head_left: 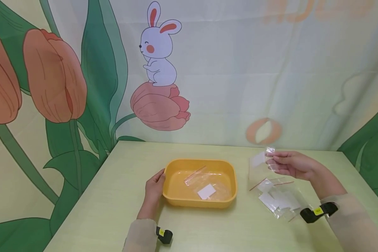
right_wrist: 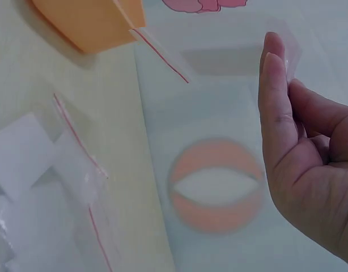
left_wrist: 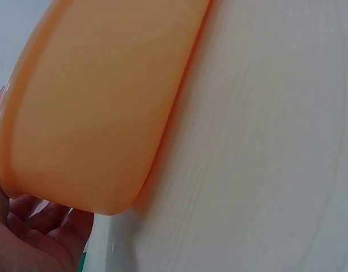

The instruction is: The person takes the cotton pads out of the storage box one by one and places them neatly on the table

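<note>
A yellow plastic basin stands on the table, with a clear zip bag and a white card inside. My left hand holds the basin's left end, thumb at the rim; in the left wrist view its fingers lie against the outer wall. Raised right of the basin, my right hand pinches a clear zip bag by its upper end between thumb and fingers. This bag hangs with its red seal line lowest and a whitish piece showing through near the top.
Below my right hand lies a loose pile of clear zip bags with white cards and red seal lines. The table reaches a printed cloth backdrop behind. Both wrists carry black cameras.
</note>
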A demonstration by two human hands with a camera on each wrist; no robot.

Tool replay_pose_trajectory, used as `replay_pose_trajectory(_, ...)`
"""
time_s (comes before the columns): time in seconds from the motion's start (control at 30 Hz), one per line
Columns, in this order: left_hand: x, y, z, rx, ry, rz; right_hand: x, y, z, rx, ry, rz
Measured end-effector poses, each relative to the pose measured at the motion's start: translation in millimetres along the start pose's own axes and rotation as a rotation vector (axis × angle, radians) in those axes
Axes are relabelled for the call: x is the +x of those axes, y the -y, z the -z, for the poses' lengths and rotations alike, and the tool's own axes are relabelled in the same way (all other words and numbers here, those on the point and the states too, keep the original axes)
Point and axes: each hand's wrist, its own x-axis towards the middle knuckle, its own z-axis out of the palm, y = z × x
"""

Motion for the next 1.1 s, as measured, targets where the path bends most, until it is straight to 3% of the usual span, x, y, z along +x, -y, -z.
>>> replay_pose_trajectory(0.8,-0.8,0.8,0.6,-0.01,0.004,-0.011,-36,-49,51.7,0.157,0.001,-0.011)
replay_pose_trajectory(1.0,-0.6,1.0,0.3,-0.018,0.005,-0.03,-44,-56,57.2,0.14,-0.128,-0.057)
replay_pose_trajectory(1.1,-0.6,0.7,0.2,-0.018,0.008,-0.023,-48,-59,61.2,0.135,-0.15,-0.069)
